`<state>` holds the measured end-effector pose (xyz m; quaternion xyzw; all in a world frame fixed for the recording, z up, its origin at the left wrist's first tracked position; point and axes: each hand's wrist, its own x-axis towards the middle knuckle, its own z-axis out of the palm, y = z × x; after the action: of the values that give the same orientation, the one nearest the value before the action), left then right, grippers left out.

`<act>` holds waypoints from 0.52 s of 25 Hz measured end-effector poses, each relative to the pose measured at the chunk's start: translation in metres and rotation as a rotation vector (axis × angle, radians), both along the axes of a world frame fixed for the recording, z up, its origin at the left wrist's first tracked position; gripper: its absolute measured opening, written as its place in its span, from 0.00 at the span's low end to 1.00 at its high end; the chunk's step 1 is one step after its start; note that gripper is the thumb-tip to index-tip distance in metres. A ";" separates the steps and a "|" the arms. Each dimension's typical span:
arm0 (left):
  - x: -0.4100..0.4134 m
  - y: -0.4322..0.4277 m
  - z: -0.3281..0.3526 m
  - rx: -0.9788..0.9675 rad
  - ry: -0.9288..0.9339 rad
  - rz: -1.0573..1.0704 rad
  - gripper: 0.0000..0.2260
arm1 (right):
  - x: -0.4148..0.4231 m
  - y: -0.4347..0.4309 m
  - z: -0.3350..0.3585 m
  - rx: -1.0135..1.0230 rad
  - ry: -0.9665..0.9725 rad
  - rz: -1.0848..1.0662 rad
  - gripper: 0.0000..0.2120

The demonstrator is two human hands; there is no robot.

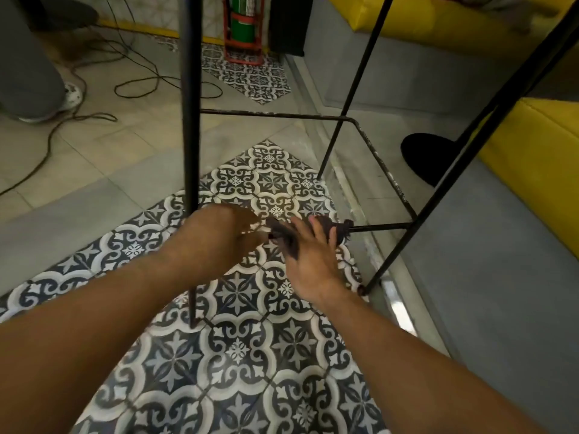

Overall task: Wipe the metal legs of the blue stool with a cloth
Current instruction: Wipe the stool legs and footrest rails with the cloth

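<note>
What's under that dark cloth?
The cloth wraps the stool's low crossbar, held by both hands: left hand, right hand. The bar underneath is covered; patterned floor tiles lie below.

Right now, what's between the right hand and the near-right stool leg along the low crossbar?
Head view: past the right hand and its dark cloth, only bare crossbar runs to the leg. Nothing else sits on that stretch.
</note>
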<state>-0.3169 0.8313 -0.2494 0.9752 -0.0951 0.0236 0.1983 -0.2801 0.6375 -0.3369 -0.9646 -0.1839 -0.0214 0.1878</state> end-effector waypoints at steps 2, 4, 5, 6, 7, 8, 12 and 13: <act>-0.015 0.023 0.006 -0.006 0.039 -0.029 0.15 | 0.001 -0.010 0.007 -0.002 -0.004 0.019 0.22; -0.026 0.047 0.011 0.048 0.075 -0.022 0.19 | 0.016 -0.020 0.015 -0.065 0.066 -0.058 0.20; -0.029 0.060 0.014 0.077 0.049 -0.007 0.22 | 0.024 -0.020 0.021 -0.096 0.120 -0.129 0.20; -0.029 0.072 0.018 0.088 0.003 0.002 0.25 | 0.029 -0.014 0.025 -0.119 0.147 -0.213 0.19; -0.026 0.084 0.022 0.086 -0.046 -0.004 0.27 | 0.030 -0.001 0.025 -0.125 0.157 -0.300 0.19; -0.021 0.093 0.025 0.070 -0.084 -0.024 0.27 | 0.027 0.015 0.022 -0.097 0.159 -0.372 0.20; 0.010 0.109 0.038 0.049 -0.123 -0.236 0.23 | -0.013 0.057 -0.003 0.144 0.070 -0.377 0.25; 0.015 0.109 0.040 0.047 -0.104 -0.302 0.22 | -0.021 0.055 -0.005 0.122 0.057 -0.347 0.26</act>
<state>-0.3019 0.9399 -0.2096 0.9516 -0.2515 0.0417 0.1715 -0.3011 0.6921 -0.3419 -0.9688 -0.0075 -0.0376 0.2448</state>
